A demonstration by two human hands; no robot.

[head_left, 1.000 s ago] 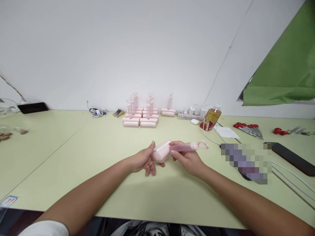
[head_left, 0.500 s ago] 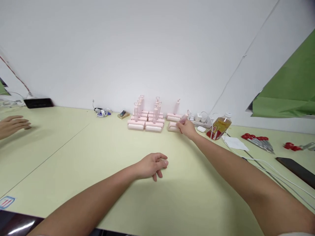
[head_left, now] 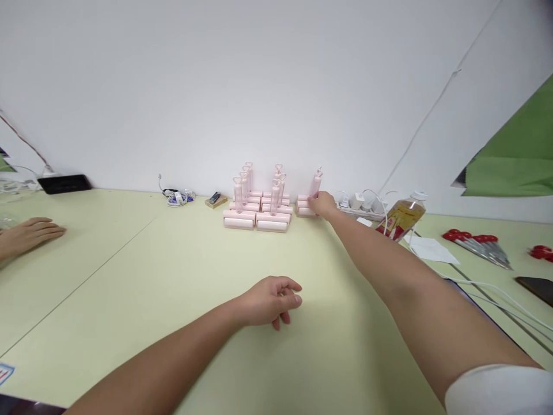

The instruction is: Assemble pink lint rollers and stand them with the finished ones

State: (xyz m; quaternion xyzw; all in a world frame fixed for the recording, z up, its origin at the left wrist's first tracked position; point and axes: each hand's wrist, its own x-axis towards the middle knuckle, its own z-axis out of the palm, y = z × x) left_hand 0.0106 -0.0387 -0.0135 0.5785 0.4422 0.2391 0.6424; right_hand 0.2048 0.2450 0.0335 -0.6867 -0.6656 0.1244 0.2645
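Risk noted: our right hand is at full reach, fingers closed about the lower handle of the pink roller. The roller stands upright at the far side of the table, just right of the roller cluster and left of the power strip. We judge that a tilted release or a sideways sweep could topple it into its neighbours or catch the plugs. The right arm is straight and stretched far; the left hand rests near centre on the table, fingers loosely curled, empty.
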